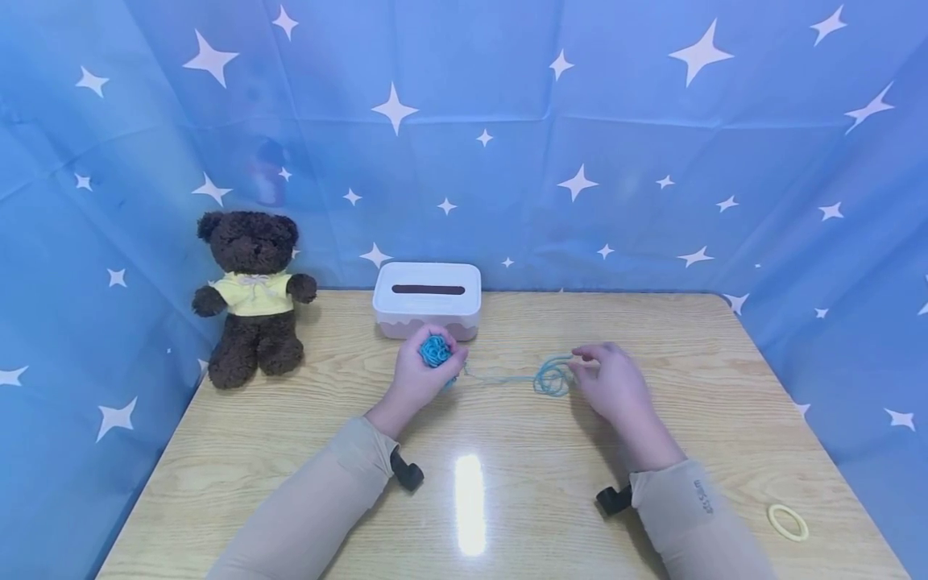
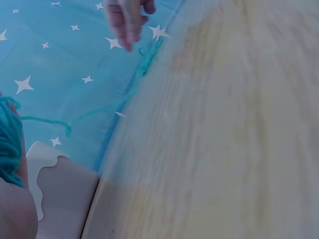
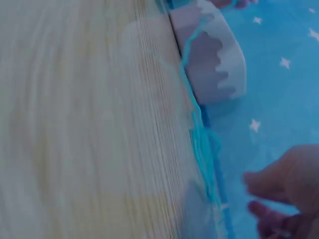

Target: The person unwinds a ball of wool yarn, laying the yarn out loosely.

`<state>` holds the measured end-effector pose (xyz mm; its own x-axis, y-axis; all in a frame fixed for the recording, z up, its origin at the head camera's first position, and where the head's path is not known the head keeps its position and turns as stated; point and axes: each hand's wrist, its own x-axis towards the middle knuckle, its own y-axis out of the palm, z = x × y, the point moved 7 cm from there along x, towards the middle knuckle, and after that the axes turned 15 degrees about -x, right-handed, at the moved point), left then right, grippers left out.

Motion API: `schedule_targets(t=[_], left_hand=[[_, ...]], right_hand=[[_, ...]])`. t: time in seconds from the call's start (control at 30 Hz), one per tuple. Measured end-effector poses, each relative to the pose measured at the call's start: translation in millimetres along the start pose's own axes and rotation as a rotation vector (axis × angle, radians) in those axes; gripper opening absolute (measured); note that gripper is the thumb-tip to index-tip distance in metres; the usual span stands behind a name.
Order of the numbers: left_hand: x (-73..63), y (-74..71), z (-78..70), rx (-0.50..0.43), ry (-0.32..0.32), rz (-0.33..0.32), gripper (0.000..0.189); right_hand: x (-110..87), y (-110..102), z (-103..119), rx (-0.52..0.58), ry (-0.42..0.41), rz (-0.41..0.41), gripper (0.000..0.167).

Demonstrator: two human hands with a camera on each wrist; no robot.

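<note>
Teal yarn ball (image 1: 436, 351), wound in messy loops, gripped in left hand (image 1: 419, 375); thin strand (image 1: 507, 379) runs to loose coil (image 1: 553, 377) just beside right hand (image 1: 613, 382).

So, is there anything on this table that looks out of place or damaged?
Nothing looks spilled or damaged. Only the pale yellow ring seems odd: it lies alone near the right edge of the wooden table, apart from the blue yarn ball.

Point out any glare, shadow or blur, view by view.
Head: a bright glare streak on the wooden table, a soft shadow beside the right forearm; left wrist: dim, wood grain smeared; right wrist: dim, hazy, turquoise yarn loops blurred.
</note>
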<state>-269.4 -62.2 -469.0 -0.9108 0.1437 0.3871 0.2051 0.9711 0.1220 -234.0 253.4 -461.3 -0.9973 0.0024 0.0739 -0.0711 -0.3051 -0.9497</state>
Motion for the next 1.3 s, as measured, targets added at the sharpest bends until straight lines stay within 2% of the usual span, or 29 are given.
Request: schedule_targets(t=[0.13, 0.3, 0.4, 0.57, 0.7, 0.8, 0.93, 1.13, 1.3], left_hand=[[-0.9, 1.7, -1.8, -0.02, -0.014, 0.022, 0.023], [-2.3, 2.9, -5.0, -0.026, -0.025, 0.032, 0.023], [-3.0, 3.3, -6.1, -0.015, -0.019, 0.034, 0.023], [-3.7, 3.9, -6.3, -0.008, 0.003, 0.041, 0.025], [-3.2, 5.3, -6.5, -0.015, 0.008, 0.052, 0.024], [-2.5, 5.8, -6.0, -0.01, 0.006, 0.054, 0.024], [-2.3, 4.7, -5.1, -0.006, 0.001, 0.046, 0.025], [-2.4, 3.9, -3.3, -0.005, -0.008, 0.041, 0.025], [-2.1, 3.5, -3.4, -0.01, 0.006, 0.041, 0.025]], right_hand=[[0.6, 5.3, 33.0, 0.16, -0.129, -0.059, 0.039], [2.9, 26.6, 82.4, 0.409, -0.267, 0.061, 0.048], [3.8, 37.9, 106.3, 0.478, -0.306, 0.135, 0.051], [6.2, 50.5, 125.3, 0.48, -0.298, 0.171, 0.042], [8.8, 49.7, 121.1, 0.473, -0.259, 0.122, 0.022], [11.1, 40.8, 111.2, 0.455, -0.242, 0.061, 0.015], [14.2, 24.8, 91.9, 0.405, -0.221, -0.014, 0.018], [13.8, 7.4, 55.3, 0.353, -0.16, -0.072, 0.02], [12.9, -1.2, 23.2, 0.286, -0.077, -0.126, 0.023]])
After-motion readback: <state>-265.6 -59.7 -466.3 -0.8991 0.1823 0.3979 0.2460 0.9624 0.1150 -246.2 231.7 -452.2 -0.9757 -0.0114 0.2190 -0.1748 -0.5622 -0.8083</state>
